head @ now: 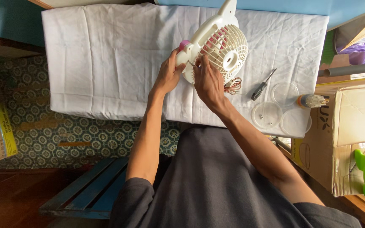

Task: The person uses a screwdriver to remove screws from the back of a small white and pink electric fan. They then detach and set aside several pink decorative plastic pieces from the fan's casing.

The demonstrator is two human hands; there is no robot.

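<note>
Dark lap [216,181] sat nearest. Left hand [168,76] gripped cream fan [216,44] at table's [106,63] 12 o'clock, keeping it steady. Right hand [208,82] pinched at grille edge. Screwdriver [262,85], clear dishes [284,93] lay at 3 o'clock, handy.

The person wears a dark grey short-sleeved shirt, forearms bare, with no rings or watch.

A single head-worn camera looks steeply down from above and close in, over the person's lap, facing the white-covered table [106,63] across the upper frame.
</note>
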